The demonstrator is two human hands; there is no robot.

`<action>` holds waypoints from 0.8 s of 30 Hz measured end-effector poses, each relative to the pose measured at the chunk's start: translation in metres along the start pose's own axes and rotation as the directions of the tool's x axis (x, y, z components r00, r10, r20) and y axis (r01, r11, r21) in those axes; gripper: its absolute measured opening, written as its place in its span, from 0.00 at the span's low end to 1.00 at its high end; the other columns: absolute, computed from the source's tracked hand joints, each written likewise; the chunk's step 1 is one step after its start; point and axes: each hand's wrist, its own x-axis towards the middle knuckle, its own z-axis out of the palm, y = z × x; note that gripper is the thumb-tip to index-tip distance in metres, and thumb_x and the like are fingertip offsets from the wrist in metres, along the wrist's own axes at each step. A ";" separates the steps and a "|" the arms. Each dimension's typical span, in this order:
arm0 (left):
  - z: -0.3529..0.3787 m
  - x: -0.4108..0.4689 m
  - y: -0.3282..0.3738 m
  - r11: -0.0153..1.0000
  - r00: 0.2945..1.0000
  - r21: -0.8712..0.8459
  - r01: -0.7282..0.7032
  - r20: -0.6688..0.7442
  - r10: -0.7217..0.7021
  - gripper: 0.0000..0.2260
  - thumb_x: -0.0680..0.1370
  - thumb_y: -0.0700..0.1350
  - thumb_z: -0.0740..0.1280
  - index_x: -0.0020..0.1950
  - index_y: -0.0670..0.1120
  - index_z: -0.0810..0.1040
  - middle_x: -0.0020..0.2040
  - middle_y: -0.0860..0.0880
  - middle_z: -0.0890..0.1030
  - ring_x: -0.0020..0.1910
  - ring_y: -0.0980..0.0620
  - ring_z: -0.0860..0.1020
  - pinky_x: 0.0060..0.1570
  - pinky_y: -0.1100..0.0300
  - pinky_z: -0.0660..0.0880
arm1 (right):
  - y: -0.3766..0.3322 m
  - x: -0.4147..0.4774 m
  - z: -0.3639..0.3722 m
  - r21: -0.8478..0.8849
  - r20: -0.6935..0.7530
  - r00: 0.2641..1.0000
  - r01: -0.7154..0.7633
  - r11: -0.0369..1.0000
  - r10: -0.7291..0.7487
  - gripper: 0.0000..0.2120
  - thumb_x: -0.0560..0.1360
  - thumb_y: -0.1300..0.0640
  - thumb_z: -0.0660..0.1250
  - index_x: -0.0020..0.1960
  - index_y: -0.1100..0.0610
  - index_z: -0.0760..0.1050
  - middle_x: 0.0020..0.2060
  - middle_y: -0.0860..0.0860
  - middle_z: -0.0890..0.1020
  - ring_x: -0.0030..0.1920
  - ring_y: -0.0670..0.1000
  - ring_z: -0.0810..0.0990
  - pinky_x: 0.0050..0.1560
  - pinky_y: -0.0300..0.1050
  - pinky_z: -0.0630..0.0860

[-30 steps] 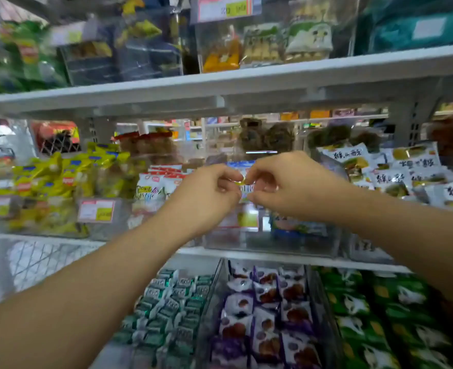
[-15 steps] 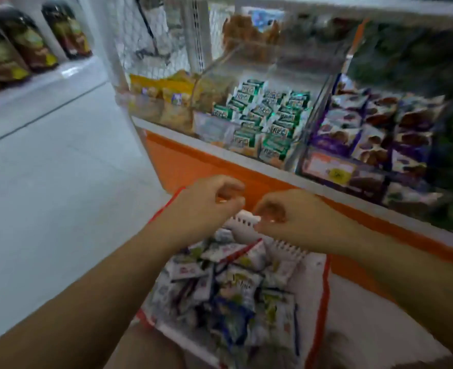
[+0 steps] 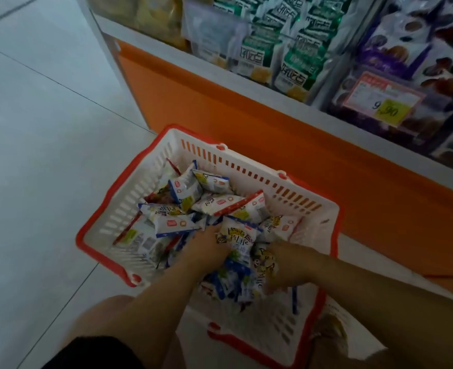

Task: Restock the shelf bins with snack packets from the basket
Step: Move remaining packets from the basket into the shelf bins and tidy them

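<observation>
Inside the basket (image 3: 246,169), left hand (image 3: 206,247) and right hand (image 3: 289,263) grip packets (image 3: 236,239), 1 reading "for Life"; fingertips buried. Shelf tag (image 3: 385,98): 9.90.

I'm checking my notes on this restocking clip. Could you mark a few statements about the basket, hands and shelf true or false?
1. The left hand and right hand are both in the basket among snack packets. True.
2. The basket's rim is blue. False: it is red.
3. A price tag hangs in front of the purple packets. True.
4. The basket is empty. False: it holds many packets.
</observation>
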 end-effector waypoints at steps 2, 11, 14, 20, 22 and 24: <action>0.011 0.010 -0.006 1.000 0.999 0.008 0.029 -0.041 -0.029 0.32 0.76 0.56 0.67 0.77 0.51 0.59 0.72 0.42 0.68 0.62 0.43 0.74 0.59 0.45 0.76 | 0.001 0.007 0.013 -0.088 0.026 1.000 -0.001 0.996 0.004 0.54 0.63 0.28 0.71 0.78 0.51 0.53 0.74 0.51 0.65 0.69 0.56 0.69 0.67 0.52 0.70; 0.034 0.026 0.002 0.996 0.995 0.040 0.080 -0.068 -0.077 0.39 0.75 0.64 0.65 0.77 0.44 0.57 0.70 0.44 0.71 0.65 0.42 0.73 0.58 0.52 0.72 | 0.002 0.011 0.024 -0.227 -0.034 0.999 0.002 0.974 -0.010 0.50 0.61 0.28 0.72 0.75 0.48 0.58 0.68 0.52 0.71 0.66 0.58 0.70 0.64 0.55 0.67; 0.035 0.029 0.007 0.994 0.990 -0.008 0.112 -0.091 -0.112 0.34 0.75 0.65 0.65 0.70 0.42 0.67 0.60 0.44 0.77 0.57 0.45 0.77 0.50 0.55 0.73 | 0.001 0.004 0.014 -0.236 -0.009 1.000 0.027 0.971 -0.030 0.45 0.62 0.30 0.73 0.72 0.48 0.63 0.62 0.51 0.74 0.60 0.55 0.73 0.54 0.50 0.72; 0.021 0.025 0.014 0.871 0.967 -0.423 0.249 0.153 -0.202 0.18 0.72 0.54 0.75 0.51 0.40 0.80 0.50 0.44 0.80 0.46 0.49 0.79 0.43 0.55 0.80 | -0.002 -0.029 -0.021 -0.290 0.098 0.995 0.031 0.956 -0.002 0.50 0.62 0.32 0.74 0.76 0.49 0.58 0.66 0.52 0.72 0.63 0.57 0.73 0.60 0.52 0.75; 0.008 0.012 0.017 0.810 0.945 -0.502 0.304 0.265 -0.190 0.20 0.70 0.52 0.77 0.54 0.40 0.79 0.56 0.43 0.79 0.51 0.46 0.80 0.44 0.53 0.81 | -0.006 -0.051 -0.042 -0.305 0.139 0.990 0.060 0.951 -0.018 0.49 0.64 0.34 0.74 0.77 0.49 0.57 0.70 0.52 0.70 0.65 0.56 0.72 0.63 0.53 0.74; -0.008 -0.004 0.024 0.752 0.926 -0.571 0.328 0.351 -0.137 0.20 0.70 0.49 0.77 0.56 0.41 0.79 0.59 0.42 0.80 0.51 0.44 0.83 0.43 0.52 0.81 | -0.010 -0.078 -0.064 -0.347 0.152 0.988 0.089 0.934 -0.038 0.47 0.67 0.37 0.74 0.78 0.49 0.55 0.71 0.51 0.68 0.66 0.56 0.71 0.63 0.52 0.73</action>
